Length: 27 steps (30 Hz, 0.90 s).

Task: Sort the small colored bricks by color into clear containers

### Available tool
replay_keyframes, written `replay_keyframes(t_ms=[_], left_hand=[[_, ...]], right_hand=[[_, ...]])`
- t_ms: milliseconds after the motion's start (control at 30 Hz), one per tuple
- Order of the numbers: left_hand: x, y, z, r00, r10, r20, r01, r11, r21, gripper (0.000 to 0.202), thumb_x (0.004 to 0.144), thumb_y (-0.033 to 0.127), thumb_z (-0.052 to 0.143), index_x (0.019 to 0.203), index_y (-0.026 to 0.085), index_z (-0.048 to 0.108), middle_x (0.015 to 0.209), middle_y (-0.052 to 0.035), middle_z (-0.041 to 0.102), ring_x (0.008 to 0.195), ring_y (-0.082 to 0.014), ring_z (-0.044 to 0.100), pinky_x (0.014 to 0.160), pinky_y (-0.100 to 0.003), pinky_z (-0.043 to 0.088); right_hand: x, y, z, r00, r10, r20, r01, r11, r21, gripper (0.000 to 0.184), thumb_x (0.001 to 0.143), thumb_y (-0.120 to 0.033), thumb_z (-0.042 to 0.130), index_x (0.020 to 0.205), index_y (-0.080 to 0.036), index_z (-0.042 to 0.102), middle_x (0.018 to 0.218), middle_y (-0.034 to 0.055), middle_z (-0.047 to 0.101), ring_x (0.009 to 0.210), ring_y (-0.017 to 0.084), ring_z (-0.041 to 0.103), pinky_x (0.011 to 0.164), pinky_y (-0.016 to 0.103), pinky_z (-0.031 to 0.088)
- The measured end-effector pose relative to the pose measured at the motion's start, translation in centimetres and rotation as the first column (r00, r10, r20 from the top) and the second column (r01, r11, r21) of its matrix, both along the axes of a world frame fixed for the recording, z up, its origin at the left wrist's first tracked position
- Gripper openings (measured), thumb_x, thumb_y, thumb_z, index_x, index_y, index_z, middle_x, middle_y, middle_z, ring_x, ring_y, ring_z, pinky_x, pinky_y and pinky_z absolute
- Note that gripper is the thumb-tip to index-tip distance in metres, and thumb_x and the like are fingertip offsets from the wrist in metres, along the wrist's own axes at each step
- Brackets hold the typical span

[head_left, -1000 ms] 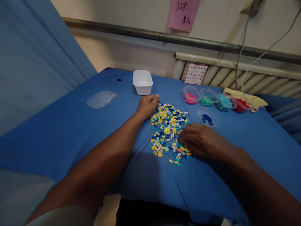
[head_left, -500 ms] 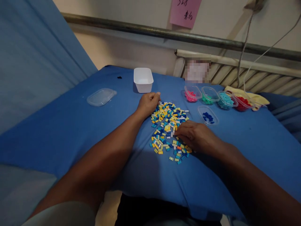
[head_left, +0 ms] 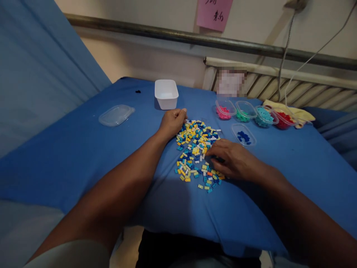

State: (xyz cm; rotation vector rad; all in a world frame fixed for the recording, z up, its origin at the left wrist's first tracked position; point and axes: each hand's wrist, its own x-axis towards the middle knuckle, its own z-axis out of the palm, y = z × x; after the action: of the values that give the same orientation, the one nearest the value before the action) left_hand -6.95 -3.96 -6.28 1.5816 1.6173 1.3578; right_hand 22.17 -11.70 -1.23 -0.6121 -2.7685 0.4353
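Small building bricks point(head_left: 198, 137) in yellow, white, dark blue and teal lie in a loose heap on the blue cloth. At the heap's upper left edge rests my left hand point(head_left: 172, 122), its fingers curled in; whatever they hold is hidden. My right hand point(head_left: 231, 157) is over the heap's right side, its bent fingers pointing down among the bricks. A dark patch shows between its thumb and fingers, too unclear to name. Beyond it, a shallow clear lid point(head_left: 235, 140) carries several dark blue bricks point(head_left: 243, 137).
A white tub point(head_left: 166, 96) stands behind my left hand, with another clear lid point(head_left: 117, 115) to its left. Clear tubs of pink point(head_left: 224, 112), green point(head_left: 242, 115), turquoise point(head_left: 263, 116) and red bricks point(head_left: 284, 120) line the back right, by a yellow cloth point(head_left: 305, 113). A radiator point(head_left: 267, 83) is behind.
My right hand's fingers have loosened a little and a gap now shows between thumb and fingers. My left hand keeps its place by the heap. The whole view has shifted slightly.
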Motion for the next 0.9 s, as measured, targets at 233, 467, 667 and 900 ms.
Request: replay_keyframes(t_ms=[233,467,667,900], left_hand=[[-0.1,0.2,-0.2,1.0,-0.01,-0.007,0.01,1.0,0.006,0.05,0.104,0.059,0.055,0.08,0.02,0.075,0.076,-0.0062,0.075,0.071,-0.0191,0.066,0.061,-0.028,0.048],[-0.1,0.2,-0.3,1.0,-0.005,-0.007,0.005,1.0,-0.007,0.051,0.105,0.06,0.055,0.079,0.02,0.074,0.077,-0.0065,0.075,0.072,-0.0193,0.067,0.062,-0.028,0.048],[0.0,0.0,0.0,1.0,-0.01,-0.016,0.01,1.0,0.003,0.05,0.105,0.058,0.055,0.079,0.02,0.075,0.077,-0.0065,0.075,0.072,-0.0196,0.067,0.062,-0.029,0.048],[-0.2,0.2,0.0,1.0,0.0,-0.021,0.0,1.0,-0.007,0.05,0.104,0.059,0.055,0.082,0.02,0.076,0.077,-0.0062,0.076,0.069,-0.0192,0.065,0.059,-0.029,0.046]], right_hand=[[1.5,-3.0,2.7,0.986,0.137,0.098,-0.103,0.949,-0.298,0.007,0.106,-0.021,0.064,0.102,-0.022,0.07,0.096,0.0034,0.073,0.088,0.019,0.067,0.08,0.033,0.05],[1.3,-3.4,1.8,0.962,0.139,0.235,-0.111,0.986,-0.128,0.016,0.107,-0.016,0.059,0.096,-0.022,0.07,0.093,0.0055,0.073,0.085,0.021,0.066,0.075,0.035,0.045],[1.5,-3.6,1.8,0.967,0.094,0.237,-0.07,0.992,-0.107,0.015,0.106,-0.016,0.06,0.097,-0.022,0.071,0.092,0.0058,0.075,0.083,0.022,0.067,0.074,0.036,0.045],[2.6,-1.3,2.4,0.996,-0.073,0.045,0.077,0.992,-0.097,0.012,0.106,-0.025,0.06,0.103,-0.022,0.072,0.093,0.0051,0.077,0.079,0.019,0.069,0.072,0.031,0.05]])
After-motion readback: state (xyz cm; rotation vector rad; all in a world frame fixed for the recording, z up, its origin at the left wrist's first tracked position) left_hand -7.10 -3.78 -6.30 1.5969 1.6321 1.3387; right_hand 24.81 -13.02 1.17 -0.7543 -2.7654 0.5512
